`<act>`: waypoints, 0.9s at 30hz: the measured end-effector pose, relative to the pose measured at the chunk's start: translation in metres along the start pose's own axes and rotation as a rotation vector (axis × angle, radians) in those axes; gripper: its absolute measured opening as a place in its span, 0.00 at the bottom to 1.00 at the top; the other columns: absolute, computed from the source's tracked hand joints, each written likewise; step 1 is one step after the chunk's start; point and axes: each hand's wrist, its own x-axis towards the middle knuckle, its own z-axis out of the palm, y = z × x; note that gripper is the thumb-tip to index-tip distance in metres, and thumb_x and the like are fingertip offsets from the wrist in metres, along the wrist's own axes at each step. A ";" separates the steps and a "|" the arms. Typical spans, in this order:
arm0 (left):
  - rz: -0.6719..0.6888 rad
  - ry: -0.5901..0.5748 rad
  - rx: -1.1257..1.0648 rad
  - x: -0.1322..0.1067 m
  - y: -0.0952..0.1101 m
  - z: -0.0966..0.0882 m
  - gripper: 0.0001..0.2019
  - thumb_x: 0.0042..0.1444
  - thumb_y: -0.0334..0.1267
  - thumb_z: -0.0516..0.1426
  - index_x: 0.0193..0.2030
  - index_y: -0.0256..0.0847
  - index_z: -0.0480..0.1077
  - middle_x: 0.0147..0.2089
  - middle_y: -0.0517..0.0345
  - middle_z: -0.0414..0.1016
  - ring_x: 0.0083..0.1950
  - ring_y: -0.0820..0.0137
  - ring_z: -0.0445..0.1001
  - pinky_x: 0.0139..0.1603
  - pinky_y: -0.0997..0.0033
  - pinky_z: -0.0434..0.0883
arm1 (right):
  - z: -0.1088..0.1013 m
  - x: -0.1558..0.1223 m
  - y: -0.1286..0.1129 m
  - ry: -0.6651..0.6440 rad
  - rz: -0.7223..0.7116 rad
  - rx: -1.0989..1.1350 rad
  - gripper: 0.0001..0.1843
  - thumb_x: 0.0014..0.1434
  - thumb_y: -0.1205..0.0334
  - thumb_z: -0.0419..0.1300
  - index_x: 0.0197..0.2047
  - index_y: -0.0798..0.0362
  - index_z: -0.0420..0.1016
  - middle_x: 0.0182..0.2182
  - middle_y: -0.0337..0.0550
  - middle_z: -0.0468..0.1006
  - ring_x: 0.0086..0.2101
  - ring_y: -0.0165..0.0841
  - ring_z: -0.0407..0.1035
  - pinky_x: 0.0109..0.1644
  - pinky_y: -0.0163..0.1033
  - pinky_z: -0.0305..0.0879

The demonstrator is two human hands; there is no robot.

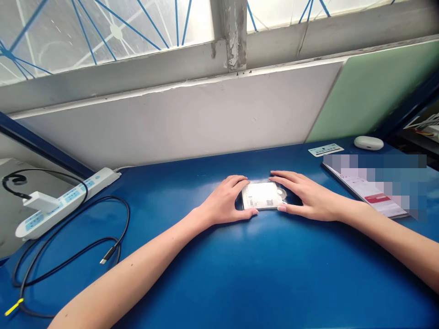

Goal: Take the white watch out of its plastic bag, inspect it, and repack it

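A small flat white package (262, 195) with printed codes lies on the blue table in front of me. It seems to be in clear plastic, and glare washes out much of its top. My left hand (228, 198) spans its left end, fingers at the far edge and thumb along the near edge. At the right end, my right hand (308, 196) has its fingertips by the far edge and its thumb at the near corner. A round clear or shiny part (281, 193) shows at the package's right end, close to the right hand.
On the left, a white power strip (73, 196) holds a white charger (41, 202); a black cable (128, 214) coils beside it. A spiral-bound booklet (387, 208), a printed card (325, 150) and a white earbud case (368, 143) lie back right. A wall panel (178, 123) borders the table (240, 274).
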 end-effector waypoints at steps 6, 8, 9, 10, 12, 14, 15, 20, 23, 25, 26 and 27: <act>0.025 0.001 0.024 0.000 0.002 -0.001 0.34 0.56 0.54 0.62 0.63 0.36 0.64 0.65 0.38 0.67 0.67 0.48 0.65 0.67 0.46 0.65 | 0.002 0.001 0.000 -0.022 -0.010 -0.020 0.40 0.62 0.40 0.59 0.70 0.51 0.61 0.70 0.57 0.61 0.68 0.56 0.55 0.67 0.63 0.58; 0.038 0.006 0.017 0.000 0.001 0.000 0.32 0.57 0.53 0.61 0.63 0.36 0.63 0.64 0.38 0.68 0.67 0.48 0.65 0.67 0.45 0.65 | 0.002 0.000 0.001 -0.019 -0.016 -0.021 0.40 0.62 0.40 0.59 0.71 0.52 0.61 0.70 0.57 0.61 0.68 0.55 0.55 0.67 0.63 0.58; 0.034 0.014 0.017 0.000 0.001 0.001 0.32 0.58 0.53 0.60 0.63 0.36 0.62 0.64 0.38 0.68 0.66 0.47 0.65 0.66 0.44 0.65 | 0.002 0.000 0.001 -0.018 -0.019 -0.025 0.41 0.62 0.40 0.59 0.71 0.51 0.60 0.70 0.57 0.61 0.68 0.56 0.54 0.67 0.63 0.58; 0.026 0.024 0.021 0.000 0.001 0.001 0.31 0.59 0.53 0.59 0.63 0.36 0.62 0.64 0.37 0.68 0.67 0.47 0.65 0.66 0.44 0.65 | 0.002 0.000 0.001 -0.020 -0.021 -0.032 0.41 0.62 0.39 0.59 0.71 0.52 0.60 0.70 0.57 0.61 0.68 0.56 0.54 0.67 0.63 0.58; 0.009 0.044 0.032 0.000 0.000 0.003 0.30 0.59 0.54 0.59 0.62 0.36 0.62 0.63 0.38 0.69 0.67 0.47 0.65 0.67 0.44 0.64 | 0.002 0.000 0.001 -0.026 -0.022 -0.049 0.41 0.62 0.39 0.58 0.71 0.53 0.60 0.70 0.58 0.61 0.68 0.55 0.54 0.67 0.63 0.59; -0.001 0.054 0.035 0.001 -0.001 0.004 0.28 0.59 0.53 0.59 0.60 0.37 0.64 0.62 0.38 0.70 0.66 0.48 0.66 0.66 0.45 0.65 | 0.002 0.001 0.001 -0.034 -0.023 -0.061 0.41 0.62 0.39 0.57 0.71 0.54 0.60 0.70 0.58 0.61 0.68 0.55 0.54 0.67 0.63 0.59; -0.003 0.057 0.033 0.001 -0.001 0.004 0.27 0.58 0.53 0.60 0.58 0.37 0.65 0.61 0.39 0.70 0.66 0.48 0.66 0.66 0.46 0.65 | 0.003 0.001 0.001 -0.036 -0.023 -0.063 0.41 0.63 0.38 0.57 0.71 0.54 0.60 0.70 0.58 0.61 0.68 0.55 0.54 0.67 0.62 0.58; -0.013 0.066 0.034 0.002 0.000 0.004 0.27 0.55 0.53 0.62 0.54 0.38 0.66 0.59 0.39 0.72 0.65 0.48 0.66 0.65 0.48 0.66 | 0.001 0.001 0.001 -0.048 -0.013 -0.058 0.43 0.62 0.38 0.57 0.72 0.54 0.58 0.70 0.58 0.60 0.68 0.55 0.53 0.68 0.62 0.57; -0.051 0.081 0.056 0.002 0.001 0.004 0.27 0.53 0.55 0.63 0.52 0.38 0.66 0.57 0.40 0.72 0.64 0.47 0.67 0.64 0.47 0.66 | -0.002 0.000 0.000 -0.078 0.004 -0.051 0.44 0.62 0.38 0.57 0.72 0.56 0.57 0.71 0.59 0.58 0.69 0.55 0.53 0.69 0.62 0.56; -0.090 0.101 0.083 0.002 0.002 0.004 0.28 0.51 0.57 0.63 0.51 0.38 0.66 0.56 0.40 0.73 0.63 0.46 0.68 0.63 0.46 0.67 | -0.004 0.000 -0.001 -0.090 0.013 -0.039 0.44 0.62 0.38 0.57 0.73 0.55 0.57 0.71 0.58 0.58 0.69 0.55 0.53 0.69 0.62 0.56; -0.106 0.111 0.095 0.002 0.002 0.005 0.29 0.50 0.58 0.63 0.50 0.39 0.66 0.56 0.40 0.73 0.62 0.46 0.68 0.63 0.46 0.67 | -0.005 0.000 -0.001 -0.089 0.017 -0.032 0.44 0.62 0.38 0.57 0.73 0.55 0.57 0.71 0.58 0.58 0.68 0.55 0.53 0.69 0.62 0.56; -0.118 0.117 0.105 0.002 0.002 0.005 0.29 0.49 0.59 0.63 0.50 0.39 0.66 0.56 0.40 0.73 0.62 0.46 0.69 0.62 0.46 0.67 | -0.006 0.000 -0.001 -0.087 0.019 -0.025 0.43 0.62 0.38 0.57 0.73 0.54 0.57 0.71 0.57 0.59 0.68 0.56 0.53 0.69 0.62 0.56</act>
